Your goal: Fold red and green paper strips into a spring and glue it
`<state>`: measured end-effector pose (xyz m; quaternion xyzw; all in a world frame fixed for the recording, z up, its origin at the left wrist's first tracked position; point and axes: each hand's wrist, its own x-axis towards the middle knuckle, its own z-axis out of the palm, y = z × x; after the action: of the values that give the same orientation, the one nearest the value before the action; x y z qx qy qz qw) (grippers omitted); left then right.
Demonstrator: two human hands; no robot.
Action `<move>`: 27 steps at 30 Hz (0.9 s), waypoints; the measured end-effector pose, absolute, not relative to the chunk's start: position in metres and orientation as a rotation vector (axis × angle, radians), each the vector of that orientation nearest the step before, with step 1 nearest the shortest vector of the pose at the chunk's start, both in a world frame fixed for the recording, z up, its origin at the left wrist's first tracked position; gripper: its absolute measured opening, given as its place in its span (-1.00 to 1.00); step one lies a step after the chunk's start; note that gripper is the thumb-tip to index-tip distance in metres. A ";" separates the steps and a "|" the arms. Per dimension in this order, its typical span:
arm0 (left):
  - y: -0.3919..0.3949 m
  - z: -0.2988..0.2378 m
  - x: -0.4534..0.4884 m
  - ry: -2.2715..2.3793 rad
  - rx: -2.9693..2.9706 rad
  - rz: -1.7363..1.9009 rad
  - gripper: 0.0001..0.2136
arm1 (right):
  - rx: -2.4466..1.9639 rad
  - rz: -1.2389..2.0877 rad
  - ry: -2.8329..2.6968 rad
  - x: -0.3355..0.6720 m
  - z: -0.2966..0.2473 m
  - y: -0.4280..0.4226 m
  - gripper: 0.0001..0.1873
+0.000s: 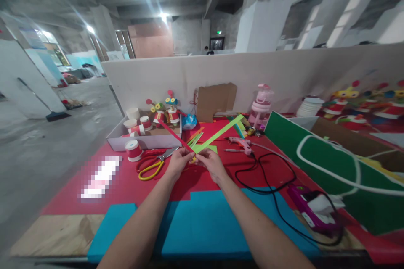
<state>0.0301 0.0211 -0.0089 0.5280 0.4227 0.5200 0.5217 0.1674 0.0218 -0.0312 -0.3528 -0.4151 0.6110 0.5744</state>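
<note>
Centre of the frame, and both hands are right in the action! The left hand (180, 160) and the right hand (210, 160) sit almost fingertip to fingertip, each pinched closed where two paper strips meet. The red strip (175, 135) slants toward the upper left from that join, the light green strip (221, 133) toward the upper right, making a wide V; the left is clamped on the red end, the right on the green. Something yellow peeps out beneath the fingers, too covered to name.

Just left of the hands lie scissors (151, 173) with red and yellow handles, and beyond them a red-and-white paper cup (133, 151) stands beside the white box (148, 141). Over to the right of centre, a pink glue gun (242, 144) rests on the red tabletop (225, 178), its black cable (263, 192) looping toward the purple power strip (303, 208) at lower right.
</note>
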 end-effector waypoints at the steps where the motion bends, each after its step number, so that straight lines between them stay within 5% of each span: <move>1: 0.021 -0.009 0.030 1.017 1.274 1.252 -0.69 | -0.819 1.454 -0.958 0.168 -0.031 0.022 -0.59; 27: 0.031 -0.018 0.021 1.092 1.420 1.124 -0.70 | -0.877 1.432 -0.961 0.172 -0.034 0.024 -0.60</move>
<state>0.0210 0.0308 -0.0177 0.5850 0.4499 0.4631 0.4908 0.1723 0.0237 -0.0345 -0.3733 -0.4089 0.6094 0.5675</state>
